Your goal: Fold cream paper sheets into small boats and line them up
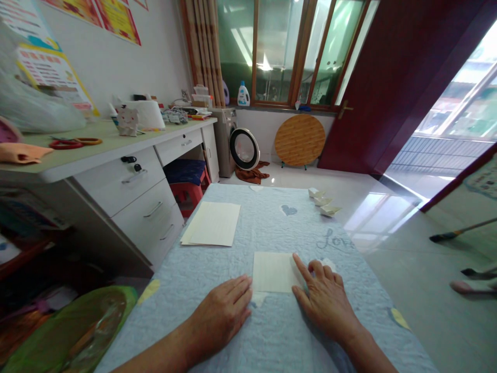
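Note:
A small pale rectangle of paper [273,272], lined and perhaps folded, lies flat on the table in front of me. My left hand [225,308] rests at its left edge, the fingers laid out side by side with nothing in them. On the right edge, my right hand [324,295] touches the paper: the index finger points at the upper corner, the thumb near the lower one, and the other fingers are loosely bent. Farther off to the left is a stack of pale paper sheets [213,224]. Several small folded paper boats [324,202] stand in a row at the far right edge.
A light blue quilted cloth [267,342] covers the table. Left of it stand a white desk [116,181] with scissors [73,143] on top and a green basket [124,300]. Beyond are a red stool [188,191], a washing machine [223,145] with its door open, and a round wooden board [300,140].

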`<state>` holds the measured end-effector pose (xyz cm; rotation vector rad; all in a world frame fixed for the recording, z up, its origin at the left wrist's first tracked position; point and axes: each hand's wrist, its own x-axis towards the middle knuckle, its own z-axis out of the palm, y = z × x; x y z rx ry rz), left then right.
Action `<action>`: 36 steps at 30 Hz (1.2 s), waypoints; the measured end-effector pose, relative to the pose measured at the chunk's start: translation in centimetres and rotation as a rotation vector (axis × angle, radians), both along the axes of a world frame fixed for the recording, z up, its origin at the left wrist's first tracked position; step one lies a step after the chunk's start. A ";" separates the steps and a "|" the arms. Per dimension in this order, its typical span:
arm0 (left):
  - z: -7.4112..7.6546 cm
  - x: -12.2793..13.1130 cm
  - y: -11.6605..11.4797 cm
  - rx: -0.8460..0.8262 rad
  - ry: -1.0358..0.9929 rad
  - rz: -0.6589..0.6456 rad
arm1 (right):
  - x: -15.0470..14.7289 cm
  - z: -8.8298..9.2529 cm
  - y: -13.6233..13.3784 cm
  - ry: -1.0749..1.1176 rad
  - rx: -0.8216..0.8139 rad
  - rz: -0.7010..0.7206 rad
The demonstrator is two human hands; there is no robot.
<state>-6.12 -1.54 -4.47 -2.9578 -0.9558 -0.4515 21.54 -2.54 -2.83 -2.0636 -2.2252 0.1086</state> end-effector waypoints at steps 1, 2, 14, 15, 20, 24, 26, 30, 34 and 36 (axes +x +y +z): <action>0.0 0.0 0.0 0.001 0.000 -0.002 | 0.3 0.0 -0.1 0.002 -0.001 0.002; 0.1 0.0 0.0 -0.001 0.000 -0.002 | 0.6 -0.1 -0.1 0.004 -0.004 0.004; 3.0 1.9 0.5 -0.286 0.036 0.176 | 2.2 2.0 0.8 0.087 -0.120 0.070; 3.3 2.5 0.6 -0.299 0.024 0.188 | 1.9 2.4 0.8 0.099 -0.114 0.096; 3.6 5.2 1.1 -0.240 -0.040 0.118 | -0.3 3.2 0.9 0.145 -0.087 0.331; 2.8 6.4 1.1 -0.260 -0.042 0.109 | -1.2 2.6 1.5 0.108 -0.068 0.417; 2.2 6.6 1.2 -0.234 -0.059 0.110 | -1.2 2.1 1.7 0.093 -0.029 0.441; 1.4 6.9 1.4 -0.100 -0.050 0.114 | -1.3 0.6 1.8 0.125 0.113 0.475; 0.9 6.7 1.8 -0.013 0.035 0.145 | -1.5 -0.1 1.4 0.236 0.226 0.536; 0.7 6.5 1.9 -0.020 0.056 0.144 | -1.4 0.1 1.2 0.310 0.235 0.557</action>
